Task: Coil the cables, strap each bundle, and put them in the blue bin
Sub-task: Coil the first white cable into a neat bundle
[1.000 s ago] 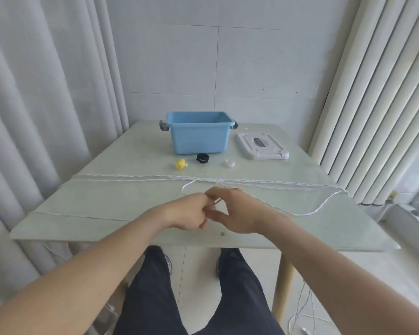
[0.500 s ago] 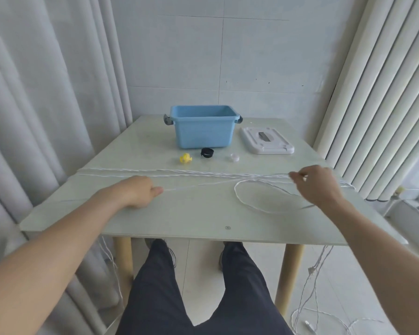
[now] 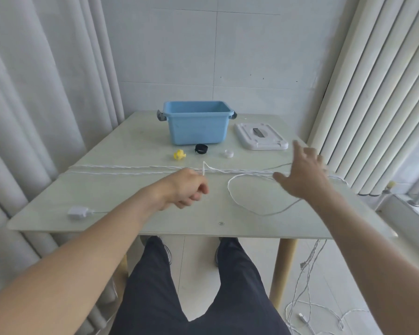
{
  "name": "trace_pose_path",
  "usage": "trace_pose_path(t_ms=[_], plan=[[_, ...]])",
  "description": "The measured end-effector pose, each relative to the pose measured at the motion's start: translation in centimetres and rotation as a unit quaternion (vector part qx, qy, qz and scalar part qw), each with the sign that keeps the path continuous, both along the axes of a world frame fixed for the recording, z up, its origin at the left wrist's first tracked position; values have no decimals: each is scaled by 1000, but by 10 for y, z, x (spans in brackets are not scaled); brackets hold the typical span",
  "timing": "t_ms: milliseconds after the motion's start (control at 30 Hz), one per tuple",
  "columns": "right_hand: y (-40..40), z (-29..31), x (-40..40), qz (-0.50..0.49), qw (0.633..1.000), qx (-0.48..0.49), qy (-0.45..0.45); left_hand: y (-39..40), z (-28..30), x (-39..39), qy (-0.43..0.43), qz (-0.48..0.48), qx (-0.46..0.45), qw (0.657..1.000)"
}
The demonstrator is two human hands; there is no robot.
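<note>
I'm barely started: my left hand (image 3: 188,189) pinches the white cable (image 3: 240,201) with one loop formed, my right hand (image 3: 300,176) is spread, and the blue bin (image 3: 197,122) at twelve o'clock on the counter (image 3: 121,197) holds no bundle I can see.

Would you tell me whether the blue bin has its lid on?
Off: the blue bin stands open-topped, and the white lid lies beside it.

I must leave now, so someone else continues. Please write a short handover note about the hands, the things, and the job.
Left hand: pinches the white cable mid-table.
Right hand: open, over the cable's right part.
One loop lies on the table; more cable hangs to the floor.
Three straps, yellow, black, white, lie before the bin.
Done: first loop only.
Left: coil, strap, bin everything.
</note>
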State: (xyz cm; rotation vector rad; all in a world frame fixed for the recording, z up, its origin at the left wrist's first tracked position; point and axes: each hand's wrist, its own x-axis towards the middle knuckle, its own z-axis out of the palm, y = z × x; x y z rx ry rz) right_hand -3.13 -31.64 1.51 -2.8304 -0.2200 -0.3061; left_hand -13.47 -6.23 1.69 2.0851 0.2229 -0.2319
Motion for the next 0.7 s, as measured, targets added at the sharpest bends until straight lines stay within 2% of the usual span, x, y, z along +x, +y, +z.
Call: trace_pose_path(t_ms=[100,167,233,300,433,600,700], plan=[[23,-12,-24,178,981,-42,-68,-26,7,-4,-32,-93,-99,990],[36,-18,-40,314,948,-2,-41,-38,9,-8,-51,-160,-140,976],[45,-20,-48,371,925,82,-3,-43,11,-11,-62,-202,-136,968],[46,-21,-48,354,930,93,32,-41,14,-13,-76,-220,-122,965],[27,-34,-25,246,960,-33,130,-26,19,-13,-116,-155,-115,974],[-28,-22,-5,174,970,-71,154,2,10,-6,-122,-15,-41,992],[-74,-16,12,50,974,-184,120,10,1,-2,-90,23,15,996]])
